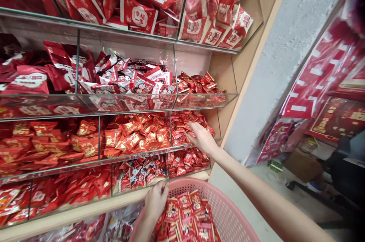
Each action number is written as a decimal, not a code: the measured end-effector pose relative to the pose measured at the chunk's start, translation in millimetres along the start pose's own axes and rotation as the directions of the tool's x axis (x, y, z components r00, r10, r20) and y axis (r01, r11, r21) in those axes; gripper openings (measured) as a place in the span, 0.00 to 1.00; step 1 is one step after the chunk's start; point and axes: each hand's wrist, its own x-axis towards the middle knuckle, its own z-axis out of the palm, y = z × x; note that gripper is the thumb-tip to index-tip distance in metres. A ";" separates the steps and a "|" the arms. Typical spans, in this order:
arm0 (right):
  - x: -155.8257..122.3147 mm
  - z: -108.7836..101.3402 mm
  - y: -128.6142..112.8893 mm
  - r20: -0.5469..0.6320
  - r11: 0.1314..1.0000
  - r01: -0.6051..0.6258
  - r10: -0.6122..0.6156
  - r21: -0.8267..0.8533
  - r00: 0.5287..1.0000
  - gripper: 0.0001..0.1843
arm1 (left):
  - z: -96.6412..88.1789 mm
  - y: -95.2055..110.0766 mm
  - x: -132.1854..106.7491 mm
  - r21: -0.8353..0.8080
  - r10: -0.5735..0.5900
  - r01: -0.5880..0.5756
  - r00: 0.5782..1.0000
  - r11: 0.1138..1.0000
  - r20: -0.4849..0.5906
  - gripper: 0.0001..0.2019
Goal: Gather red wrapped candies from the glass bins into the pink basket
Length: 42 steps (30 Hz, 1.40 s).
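My left hand [155,201] is closed at the left rim of a pink plastic basket [228,204], fingers curled over its edge. Inside the basket lies a heap of small red wrapped packets [186,217] with gold print. Reaching forward, my right hand [203,139] is over the rightmost compartment of a lower shelf, its fingers stretched out above small red candy packets [179,126]. Nothing shows in its grasp. The fingertips are close to the packets, but whether they touch is unclear.
Glass-divided shelves hold more red packets, including larger red-and-white bags [139,16] on top and orange-red packets [134,135] left of my right hand. A wooden side panel [251,48] bounds the shelves. Beyond the grey wall [285,44] are red hanging packages [316,71] and a cardboard box [302,162].
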 end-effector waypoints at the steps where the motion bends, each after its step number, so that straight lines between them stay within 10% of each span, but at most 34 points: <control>1: 9.0 2.3 0.9 0.048 0.998 0.028 -0.025 -0.056 0.999 0.21 | 0.3 -0.3 0.1 0.000 -0.003 0.003 1.000 1.000 -0.003 0.17; 7: 43.4 19.8 -5.3 0.308 0.950 0.130 -0.039 -0.283 0.951 0.36 | 1.8 -2.2 -0.1 -0.010 0.001 -0.001 1.000 1.000 -0.012 0.17; 32: 56.6 32.2 -8.3 0.386 0.789 0.330 -0.128 -0.519 0.914 0.17 | 1.5 -2.3 -0.3 -0.002 0.011 -0.012 1.000 1.000 -0.019 0.17; 42: 42.6 9.4 -7.9 0.334 0.898 0.245 -0.119 -0.366 0.935 0.14 | 1.3 -2.1 0.4 -0.002 0.001 -0.001 1.000 1.000 -0.010 0.18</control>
